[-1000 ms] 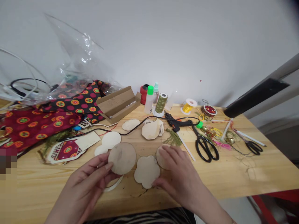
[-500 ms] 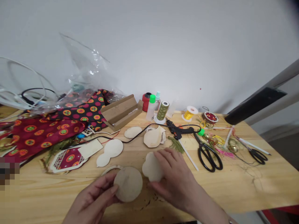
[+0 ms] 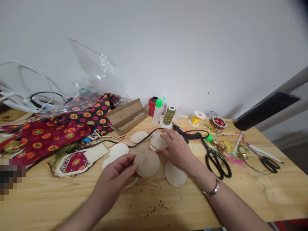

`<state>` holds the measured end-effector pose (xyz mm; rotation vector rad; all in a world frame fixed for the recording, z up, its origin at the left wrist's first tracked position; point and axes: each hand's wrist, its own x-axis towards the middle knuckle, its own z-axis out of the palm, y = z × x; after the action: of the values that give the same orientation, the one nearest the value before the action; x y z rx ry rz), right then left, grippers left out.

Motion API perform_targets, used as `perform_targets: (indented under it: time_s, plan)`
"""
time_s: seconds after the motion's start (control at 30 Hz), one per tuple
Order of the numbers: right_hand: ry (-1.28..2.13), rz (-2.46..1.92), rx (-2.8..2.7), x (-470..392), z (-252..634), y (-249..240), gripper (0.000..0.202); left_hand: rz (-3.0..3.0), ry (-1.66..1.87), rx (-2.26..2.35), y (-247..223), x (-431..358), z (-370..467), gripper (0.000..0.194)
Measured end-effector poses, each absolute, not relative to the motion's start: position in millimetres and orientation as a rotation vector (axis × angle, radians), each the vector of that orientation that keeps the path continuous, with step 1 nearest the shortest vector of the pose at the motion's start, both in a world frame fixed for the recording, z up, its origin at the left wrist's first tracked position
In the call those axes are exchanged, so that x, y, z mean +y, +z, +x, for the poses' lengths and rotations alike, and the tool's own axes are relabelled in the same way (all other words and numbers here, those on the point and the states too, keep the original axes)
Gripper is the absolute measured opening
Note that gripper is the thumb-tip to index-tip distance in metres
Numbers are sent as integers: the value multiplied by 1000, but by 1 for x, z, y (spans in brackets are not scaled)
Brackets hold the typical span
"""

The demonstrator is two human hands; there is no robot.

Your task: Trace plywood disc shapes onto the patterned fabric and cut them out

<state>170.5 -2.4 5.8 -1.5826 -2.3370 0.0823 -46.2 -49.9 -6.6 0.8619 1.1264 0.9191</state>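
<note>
Two bare hands at work among thin, pale craft pieces on a wooden tabletop point(image 3: 96, 205). The left hand point(image 3: 119, 175) has its fingers and thumb closed on the left edge of a round disc point(image 3: 146, 163), which it presents broad face up near the front of the tabletop. The right hand point(image 3: 178, 149) (a silver bracelet point(image 3: 214, 187) circles its wrist) has its fingers and thumb part-curled, gripping the right side of a flower-shaped piece point(image 3: 157, 141) over the middle of the tabletop; whether this piece touches the pale one beneath it cannot be told. A second disc point(image 3: 176, 175) lies below the right wrist, partly covered by it. Left of the held disc lies a gourd-shaped piece point(image 3: 118, 150), with an oval piece point(image 3: 139, 137) behind. Beyond the right hand lie a black glue gun point(image 3: 196, 135) and black-handled scissors point(image 3: 218, 162); a green spool point(image 3: 169, 116) stands near the wall.
</note>
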Motion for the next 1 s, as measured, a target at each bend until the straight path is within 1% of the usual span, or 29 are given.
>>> perform_targets:
  time_s: [0.13,0.2,0.23,0.33,0.4,0.43,0.6,0.73,0.87,0.9,1.0]
  plan:
    - [27,-1575,-2242,-28,185,14,25,727,987,1120,-6,-61,-49,25]
    - [10,-1652,-2241,-50,193,13,25,688,970,1132,-8,-70,-50,26]
    - [-16,-1698,-2236,-61,196,10,30,677,951,1147,-9,-75,-50,28]
    - [-45,-1785,-2222,-90,201,-6,52,647,909,1205,-11,-85,-47,34]
    - [-66,-1796,-2198,-102,201,-16,60,624,899,1227,-11,-88,-45,36]
    - [-76,-1789,-2184,-105,199,-20,60,614,893,1226,-11,-88,-44,36]
    - [-39,-1751,-2143,-112,180,-27,58,605,885,1189,-13,-87,-44,33]
    - [99,-1679,-2172,-113,162,-27,58,589,899,1145,-15,-87,-49,32]
    - [162,-1556,-2235,-102,163,-25,39,652,836,1142,-15,-90,-51,32]
    - [147,-1533,-2270,-97,166,-24,41,685,807,1125,-15,-91,-51,32]
    - [137,-1539,-2412,-81,179,-20,59,781,732,1063,-18,-93,-48,29]
